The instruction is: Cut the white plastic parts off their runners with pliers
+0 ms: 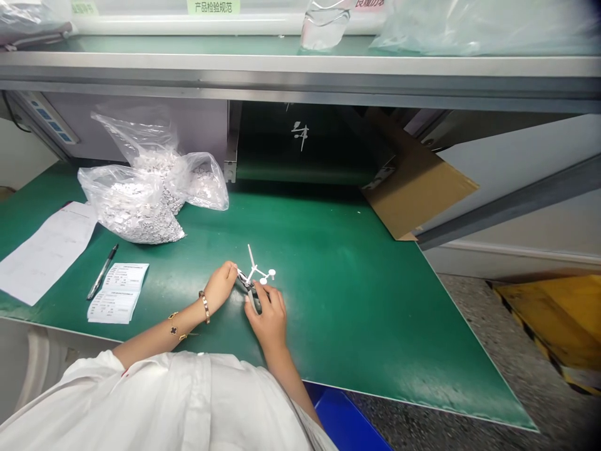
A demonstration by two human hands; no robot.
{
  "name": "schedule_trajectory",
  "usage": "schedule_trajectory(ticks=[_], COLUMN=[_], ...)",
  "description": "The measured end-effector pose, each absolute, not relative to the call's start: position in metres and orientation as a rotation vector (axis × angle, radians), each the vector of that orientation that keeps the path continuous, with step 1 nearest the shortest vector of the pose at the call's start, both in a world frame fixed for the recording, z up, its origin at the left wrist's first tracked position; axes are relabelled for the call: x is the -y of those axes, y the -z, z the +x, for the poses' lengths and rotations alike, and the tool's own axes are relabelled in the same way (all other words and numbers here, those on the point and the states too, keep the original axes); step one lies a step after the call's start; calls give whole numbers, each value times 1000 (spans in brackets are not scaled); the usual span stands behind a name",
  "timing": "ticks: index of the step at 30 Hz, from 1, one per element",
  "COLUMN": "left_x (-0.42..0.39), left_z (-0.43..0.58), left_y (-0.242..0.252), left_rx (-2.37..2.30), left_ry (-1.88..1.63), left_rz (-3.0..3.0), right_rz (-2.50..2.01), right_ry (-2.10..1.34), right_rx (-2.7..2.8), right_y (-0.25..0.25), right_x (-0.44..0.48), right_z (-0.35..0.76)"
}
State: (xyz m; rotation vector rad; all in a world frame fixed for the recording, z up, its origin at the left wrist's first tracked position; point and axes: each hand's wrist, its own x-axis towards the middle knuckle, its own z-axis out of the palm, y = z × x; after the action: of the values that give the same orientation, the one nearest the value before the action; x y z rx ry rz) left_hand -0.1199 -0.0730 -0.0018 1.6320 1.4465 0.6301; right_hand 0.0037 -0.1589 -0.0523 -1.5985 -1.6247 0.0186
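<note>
Bright even light, soft shadows, warped wide-angle edges

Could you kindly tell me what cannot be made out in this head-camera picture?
- Dark tool: head view; the right hand hides much of it, so its grip and kind are unclear.
- White plastic piece: head view; the left hand covers one end.
- Bagged small parts: head view; blurred by the plastic.
- Printed slips: head view; text too small to read.

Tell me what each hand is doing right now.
Left hand: closed, pinching the white plastic moulded piece.
Right hand: closed on a small dark tool.
</note>
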Motion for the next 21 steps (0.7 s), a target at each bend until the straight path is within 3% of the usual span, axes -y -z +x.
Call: schedule_trajectory(ticks=[12, 16, 21], left_x=[78, 82, 83], left_z=[-132, -131, -131], left_y=[8, 3, -8], left_rx=[-1435, -1342, -949], left_ry=[-602, -619, -612], left_rz=[1600, 1235, 712], right_rz=[-1576, -1548, -1491], right_ry=[-86, -181, -15], right_rx=[1656, 1528, 1290], right_y=[50, 48, 46], right_x=[166, 166, 172], right_z=[5, 7, 15])
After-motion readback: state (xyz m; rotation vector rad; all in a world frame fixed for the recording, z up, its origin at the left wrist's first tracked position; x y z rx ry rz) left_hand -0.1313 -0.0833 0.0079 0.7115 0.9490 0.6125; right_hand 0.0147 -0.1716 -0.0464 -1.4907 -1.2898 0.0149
